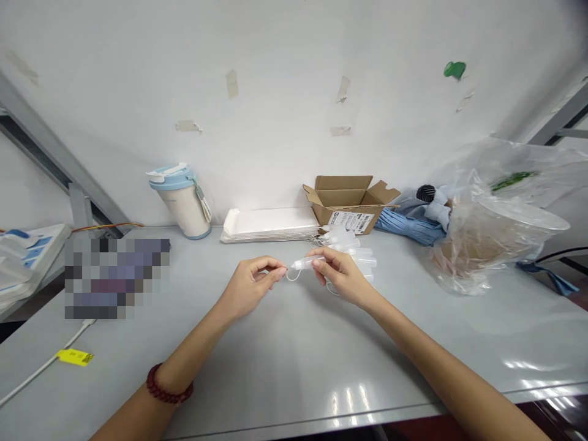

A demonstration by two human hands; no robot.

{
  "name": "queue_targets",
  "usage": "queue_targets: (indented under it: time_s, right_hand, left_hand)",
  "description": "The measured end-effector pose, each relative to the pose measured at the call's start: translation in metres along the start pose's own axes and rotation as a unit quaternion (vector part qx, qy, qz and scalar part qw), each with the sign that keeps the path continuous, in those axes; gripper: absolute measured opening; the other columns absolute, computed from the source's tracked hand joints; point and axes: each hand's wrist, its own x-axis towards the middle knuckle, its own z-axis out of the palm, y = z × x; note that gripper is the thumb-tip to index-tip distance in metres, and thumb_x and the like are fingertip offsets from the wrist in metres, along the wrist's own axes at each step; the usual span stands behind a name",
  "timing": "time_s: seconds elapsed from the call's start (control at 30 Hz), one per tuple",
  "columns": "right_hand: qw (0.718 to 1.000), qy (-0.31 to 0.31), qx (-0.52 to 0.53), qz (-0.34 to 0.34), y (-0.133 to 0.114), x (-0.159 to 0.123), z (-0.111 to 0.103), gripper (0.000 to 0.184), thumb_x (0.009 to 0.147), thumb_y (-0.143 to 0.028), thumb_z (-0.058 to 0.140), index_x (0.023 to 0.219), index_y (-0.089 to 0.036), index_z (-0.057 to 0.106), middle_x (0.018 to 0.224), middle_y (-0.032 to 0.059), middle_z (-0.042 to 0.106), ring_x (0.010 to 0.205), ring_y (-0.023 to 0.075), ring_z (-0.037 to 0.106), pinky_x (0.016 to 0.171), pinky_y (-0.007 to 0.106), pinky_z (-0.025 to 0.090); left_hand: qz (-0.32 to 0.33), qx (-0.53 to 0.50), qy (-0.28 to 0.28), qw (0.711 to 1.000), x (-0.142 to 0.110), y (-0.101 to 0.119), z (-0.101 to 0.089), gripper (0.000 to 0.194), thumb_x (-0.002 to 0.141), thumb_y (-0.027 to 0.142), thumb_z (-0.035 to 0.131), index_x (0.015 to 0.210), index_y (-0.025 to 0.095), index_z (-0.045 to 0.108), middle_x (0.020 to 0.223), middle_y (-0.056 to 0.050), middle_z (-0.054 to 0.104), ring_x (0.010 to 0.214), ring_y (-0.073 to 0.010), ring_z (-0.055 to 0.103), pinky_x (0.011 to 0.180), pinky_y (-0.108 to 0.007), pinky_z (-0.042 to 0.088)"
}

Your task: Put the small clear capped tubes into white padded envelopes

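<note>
A small translucent squeeze bottle [307, 263] with a white nozzle lies nearly level in my right hand [340, 274], pinched between thumb and fingers, its tip pointing left. From its neck a thin white strap [293, 278] loops down and up toward my left hand [255, 283]. My left thumb and forefinger pinch the strap's far end just left of the nozzle; the tiny end piece is mostly hidden. Behind and beside my right hand lies a pile of similar bottles [364, 260], partly covered by the hand.
Behind the bottles stand an open cardboard box [343, 215] and a stack of white envelopes [275, 224]. A tumbler [184, 205] and a pixelated object [114, 278] with a cable are left. Blue cloth [408, 228] and a container in clear plastic [487, 239] sit at right.
</note>
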Motion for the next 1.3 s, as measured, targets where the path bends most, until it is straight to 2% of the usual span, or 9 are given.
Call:
queue_targets:
  time_s: [0.23, 0.43, 0.7, 0.9, 1.07, 1.17, 1.3]
  right_hand:
    - [1.0, 0.001, -0.022, 0.0, 0.004, -0.001, 0.004, 0.026, 0.088, -0.036, 0.045, 0.094, -0.016, 0.059, 0.052, -0.0055, 0.044, 0.048, 0.0096, 0.04, 0.049, 0.023, 0.032]
    - [0.998, 0.027, -0.054, -0.011, 0.005, -0.003, 0.011, 0.024, 0.087, -0.034, 0.046, 0.091, -0.016, 0.06, 0.051, -0.0045, 0.044, 0.049, 0.0107, 0.041, 0.049, 0.024, 0.033]
    - [0.997, 0.033, -0.066, -0.014, 0.005, -0.004, 0.013, 0.024, 0.087, -0.033, 0.045, 0.092, -0.016, 0.061, 0.05, -0.0049, 0.044, 0.047, 0.0106, 0.041, 0.049, 0.024, 0.033]
    - [0.997, 0.037, -0.065, -0.021, 0.0, -0.004, 0.01, 0.025, 0.088, -0.034, 0.045, 0.093, -0.015, 0.061, 0.053, -0.004, 0.047, 0.049, 0.0109, 0.044, 0.05, 0.024, 0.035]
    - [0.993, 0.031, -0.108, -0.046, -0.002, -0.003, 0.007, 0.027, 0.088, -0.039, 0.046, 0.096, -0.016, 0.06, 0.065, 0.0001, 0.056, 0.058, 0.0126, 0.052, 0.056, 0.025, 0.041]
    - [0.978, 0.085, -0.174, -0.084, 0.004, 0.002, -0.009, 0.025, 0.088, -0.037, 0.048, 0.101, -0.018, 0.057, 0.079, 0.0044, 0.062, 0.07, 0.0157, 0.056, 0.06, 0.027, 0.044]
    - [0.911, 0.202, -0.348, -0.088, 0.018, 0.01, -0.043, 0.021, 0.089, -0.03, 0.044, 0.094, -0.017, 0.06, 0.091, 0.0113, 0.061, 0.085, 0.023, 0.056, 0.074, 0.036, 0.043]
  left_hand:
    - [-0.007, 0.007, -0.022, 1.0, 0.001, -0.006, 0.001, 0.017, 0.079, 0.03, 0.055, 0.075, 0.016, 0.063, 0.067, 0.0, 0.057, 0.059, -0.0107, 0.046, 0.057, -0.024, 0.041]
    - [-0.024, -0.02, -0.013, 0.999, 0.003, -0.014, 0.004, 0.019, 0.076, 0.033, 0.057, 0.073, 0.016, 0.063, 0.064, 0.0, 0.055, 0.057, -0.0111, 0.048, 0.057, -0.025, 0.041]
    - [-0.038, -0.055, -0.011, 0.998, 0.003, -0.017, 0.004, 0.018, 0.076, 0.032, 0.059, 0.071, 0.015, 0.063, 0.065, -0.001, 0.057, 0.058, -0.0111, 0.048, 0.058, -0.026, 0.041]
    - [-0.051, -0.079, -0.012, 0.995, 0.003, -0.013, 0.005, 0.021, 0.077, 0.035, 0.059, 0.075, 0.015, 0.063, 0.063, 0.001, 0.055, 0.058, -0.0113, 0.05, 0.06, -0.026, 0.042]
    - [-0.056, -0.061, -0.01, 0.996, 0.005, -0.006, 0.0, 0.025, 0.075, 0.039, 0.06, 0.07, 0.016, 0.061, 0.061, 0.001, 0.055, 0.055, -0.0104, 0.048, 0.058, -0.025, 0.041]
    - [-0.072, -0.032, 0.043, 0.996, 0.01, -0.01, -0.011, 0.027, 0.071, 0.042, 0.062, 0.067, 0.015, 0.062, 0.059, 0.001, 0.054, 0.054, -0.0106, 0.048, 0.056, -0.025, 0.041]
    - [-0.085, 0.011, 0.138, 0.987, 0.021, -0.027, -0.03, 0.031, 0.065, 0.046, 0.064, 0.064, 0.014, 0.062, 0.057, 0.0, 0.055, 0.053, -0.0116, 0.048, 0.051, -0.024, 0.04]
